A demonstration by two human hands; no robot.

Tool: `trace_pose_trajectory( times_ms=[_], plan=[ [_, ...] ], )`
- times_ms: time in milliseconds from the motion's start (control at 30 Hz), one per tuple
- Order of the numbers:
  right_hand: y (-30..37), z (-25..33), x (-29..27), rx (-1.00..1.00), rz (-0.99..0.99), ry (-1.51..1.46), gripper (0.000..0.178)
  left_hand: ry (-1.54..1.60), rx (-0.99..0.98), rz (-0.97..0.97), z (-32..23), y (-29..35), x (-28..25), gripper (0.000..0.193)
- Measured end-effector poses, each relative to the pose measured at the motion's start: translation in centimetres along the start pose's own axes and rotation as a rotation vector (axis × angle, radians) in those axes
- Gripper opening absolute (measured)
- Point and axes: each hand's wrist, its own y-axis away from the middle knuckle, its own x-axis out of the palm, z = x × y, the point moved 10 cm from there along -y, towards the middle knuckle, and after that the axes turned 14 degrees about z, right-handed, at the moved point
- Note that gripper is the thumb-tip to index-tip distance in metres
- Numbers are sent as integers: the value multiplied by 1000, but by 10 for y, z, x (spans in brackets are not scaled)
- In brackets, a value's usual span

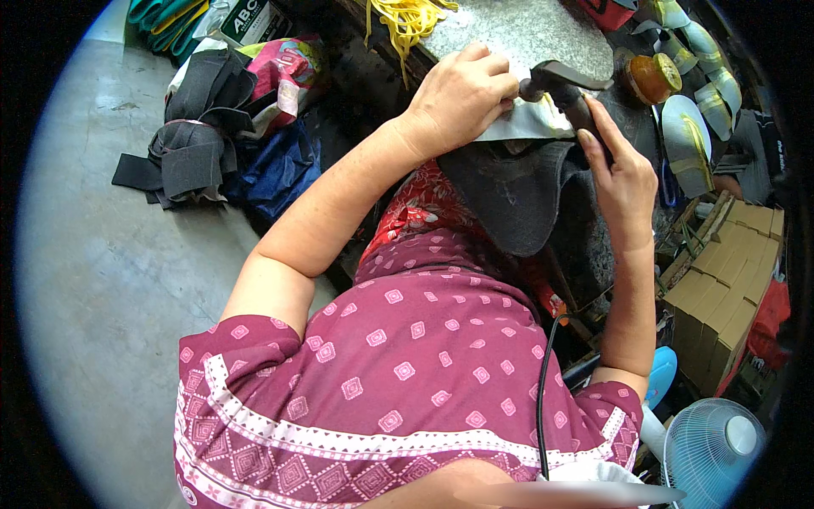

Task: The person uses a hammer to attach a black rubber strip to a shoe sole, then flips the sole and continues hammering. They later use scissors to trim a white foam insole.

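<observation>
My right hand (pixel 623 170) is wrapped round the dark handle of a hammer (pixel 560 83), thumb and forefinger stretched along it. The hammer's rounded face is close to the fingertips of my left hand (pixel 466 95). Those fingers are bent and pinched together at a thin white flat piece (pixel 534 123), which lies under the hammer at the near edge of the work surface; their tips are partly hidden. A dark felt-like cloth (pixel 517 195) hangs over my lap below it.
Beyond my hands is a grey stone slab (pixel 530 34), with yellow straps (pixel 407 21) at its left. To the right stand a yellow-lidded jar (pixel 651 79) and several sole-shaped pieces (pixel 687 140). Cardboard (pixel 725 271), a fan (pixel 712 454) and a black cloth bundle (pixel 191 157) lie around me.
</observation>
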Motion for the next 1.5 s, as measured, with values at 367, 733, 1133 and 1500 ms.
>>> trace_pose_trajectory(
  times_ms=[367,733,1133,1500],
  plan=[
    [15,5,-40,-212,-265,-247,34,-134,-37,-33,-5,11,-6,17],
    [14,21,-15,-169,-116,-99,38,-157,-49,0,-4,11,-4,16],
    [7,-22,7,-42,19,-729,43,-115,-357,138,8,10,-8,24],
    [37,1,-10,-84,238,-1295,44,994,-124,194,-67,-8,-40,27]
  ],
)
